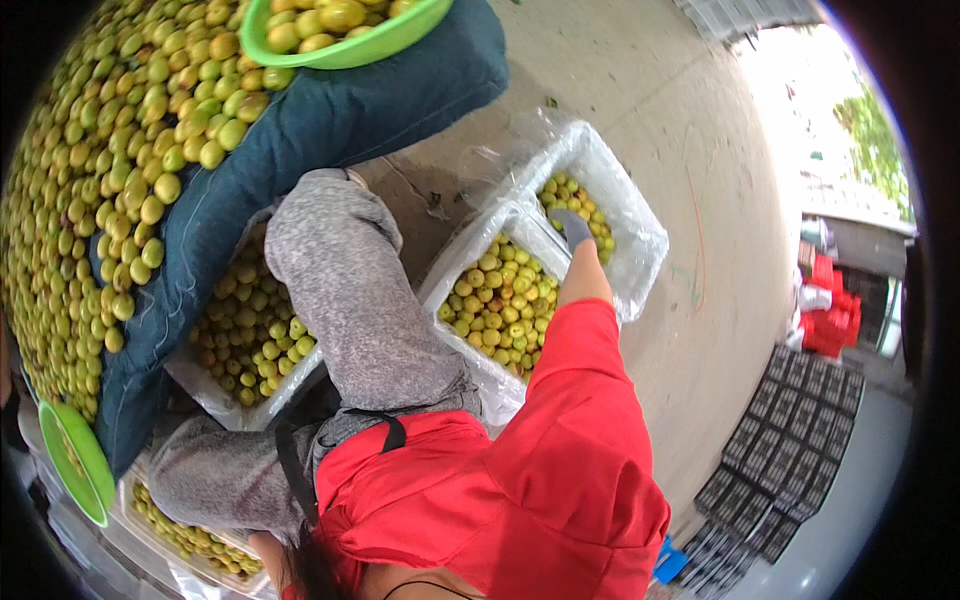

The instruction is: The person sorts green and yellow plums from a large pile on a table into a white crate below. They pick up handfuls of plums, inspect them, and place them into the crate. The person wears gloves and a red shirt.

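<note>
My right hand, in a grey glove, reaches down into a plastic-lined crate at its green-yellow fruits; its fingers are hidden, so I cannot tell whether it holds any. Beside that crate, nearer my body, a second lined crate holds more round fruits. My left hand is out of view; only part of the left forearm shows at the bottom. A third crate of fruits stands between my legs. On the left, many fruits lie heaped on a surface with a padded blue cloth edge.
A green basin of fruits sits on the padded edge at the top. Another green basin and a crate of fruits are at the lower left. Stacked black crates and red items stand across the concrete floor.
</note>
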Tool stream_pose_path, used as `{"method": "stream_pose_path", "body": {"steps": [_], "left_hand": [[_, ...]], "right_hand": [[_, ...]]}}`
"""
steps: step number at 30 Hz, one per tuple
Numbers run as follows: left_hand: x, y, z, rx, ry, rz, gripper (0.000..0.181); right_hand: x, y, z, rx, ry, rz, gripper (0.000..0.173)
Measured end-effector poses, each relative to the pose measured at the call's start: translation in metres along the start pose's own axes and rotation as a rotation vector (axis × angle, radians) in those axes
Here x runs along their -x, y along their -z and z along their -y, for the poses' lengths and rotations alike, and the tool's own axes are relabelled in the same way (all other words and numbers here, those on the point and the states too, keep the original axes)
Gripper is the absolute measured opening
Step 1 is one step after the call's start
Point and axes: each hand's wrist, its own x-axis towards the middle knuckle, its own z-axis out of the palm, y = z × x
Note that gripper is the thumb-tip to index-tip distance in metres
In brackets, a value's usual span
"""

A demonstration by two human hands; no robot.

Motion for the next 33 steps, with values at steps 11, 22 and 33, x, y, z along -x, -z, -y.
{"method": "stream_pose_path", "body": {"steps": [11, 22, 33], "left_hand": [[0.012, -0.016, -0.032, -0.022, -0.048, 0.078, 0.042], [0.012, -0.016, -0.053, 0.005, -0.085, 0.041, 0.038], [0.013, 0.006, -0.058, 0.103, -0.129, -0.081, 0.035]], "right_hand": [[0.009, -0.012, -0.008, -0.92, -0.361, 0.038, 0.055], [0.01, -0.025, 0.0, -0.95, 0.125, 0.204, 0.072], [0.081, -0.045, 0.124, -1.175, 0.492, 0.418, 0.086]]}}
